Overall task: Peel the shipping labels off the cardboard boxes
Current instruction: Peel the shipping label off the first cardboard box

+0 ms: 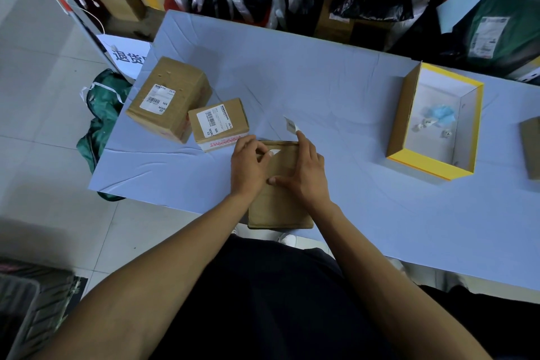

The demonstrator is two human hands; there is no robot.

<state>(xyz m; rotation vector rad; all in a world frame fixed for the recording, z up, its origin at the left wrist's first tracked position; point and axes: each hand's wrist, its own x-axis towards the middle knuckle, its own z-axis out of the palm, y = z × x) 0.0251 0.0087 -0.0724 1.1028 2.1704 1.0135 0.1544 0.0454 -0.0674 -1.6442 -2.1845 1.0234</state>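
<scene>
A flat brown cardboard box (279, 204) lies at the table's near edge under both my hands. My left hand (249, 168) has its fingers curled at the box's far left corner and pinches a white label remnant (274, 152) there. My right hand (305, 174) lies flat on the box with straight fingers, its thumb pressing the lid. A torn white label scrap (290, 125) stands up from that hand's fingertip. Two more boxes wait to the left: a big box (171, 98) and a small box (219, 123), each with a white barcode label on top.
An open yellow-edged box (407, 123) holding blue and white paper scraps stands at the right. Another brown box (531, 152) shows at the right edge. A pale blue sheet (321, 82) covers the table. Parcels and bags pile up behind it; a green bag (102, 126) lies on the floor.
</scene>
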